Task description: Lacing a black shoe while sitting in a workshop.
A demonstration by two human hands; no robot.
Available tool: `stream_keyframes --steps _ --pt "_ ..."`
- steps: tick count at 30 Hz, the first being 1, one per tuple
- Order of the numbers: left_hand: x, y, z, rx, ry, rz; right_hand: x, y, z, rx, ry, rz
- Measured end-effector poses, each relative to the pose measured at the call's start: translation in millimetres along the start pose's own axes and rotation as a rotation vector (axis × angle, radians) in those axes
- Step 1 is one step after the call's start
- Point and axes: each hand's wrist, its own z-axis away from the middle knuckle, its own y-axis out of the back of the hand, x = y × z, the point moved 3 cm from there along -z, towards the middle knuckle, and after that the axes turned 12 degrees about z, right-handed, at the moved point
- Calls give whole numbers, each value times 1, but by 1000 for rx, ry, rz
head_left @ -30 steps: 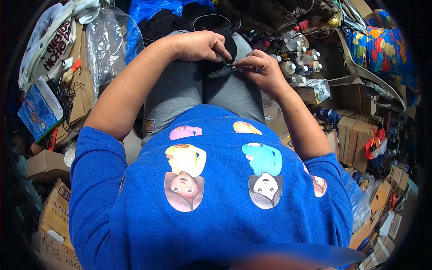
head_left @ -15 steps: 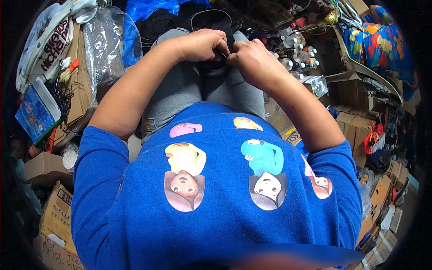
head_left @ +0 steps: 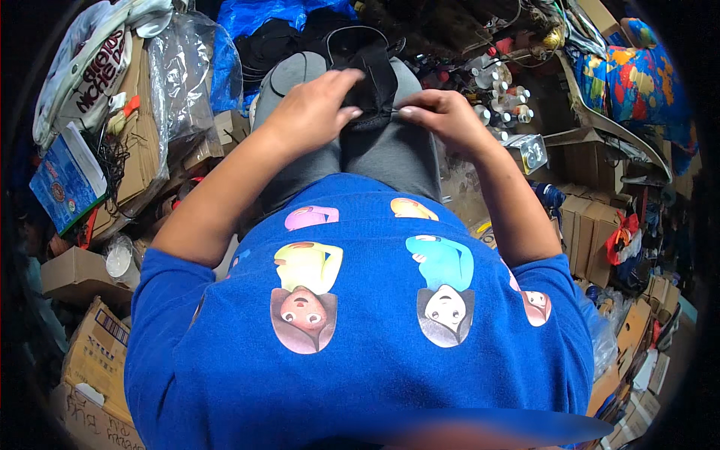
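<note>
A black cloth piece [head_left: 375,86] with a thin dark cord loop at its far end lies on my lap, over my grey trousers [head_left: 382,154]. My left hand [head_left: 319,109] is at its left side, thumb and fingers apart with a gap between them; whether the fingertips touch the cloth is hard to see. At the near right corner, my right hand [head_left: 442,118] pinches the cloth's edge between thumb and finger. Another thin dark cord curves over my left knee. What the black piece is exactly does not show.
More black cloth [head_left: 266,45] and a blue plastic sheet [head_left: 259,13] lie beyond my knees. Small bottles with white caps [head_left: 502,97] stand to the right. Cardboard boxes [head_left: 589,225] are stacked at the right, and a clear plastic bag [head_left: 187,75] hangs over cardboard at the left.
My hands have drawn apart and toward me from the cloth's middle. The left has opened; the right has come to the near right corner. More of the black cloth shows now.
</note>
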Motion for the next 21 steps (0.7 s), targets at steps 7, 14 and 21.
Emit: stream_keyframes --steps 7,14,21 --pt "-19 76 44 -418 437 189 26 60 61 100 336 -1324" --pt "-20 91 1 212 308 715 67 21 58 108 -202 -22" --pt "-82 71 -9 237 425 1770 82 -25 86 148 -25 772"
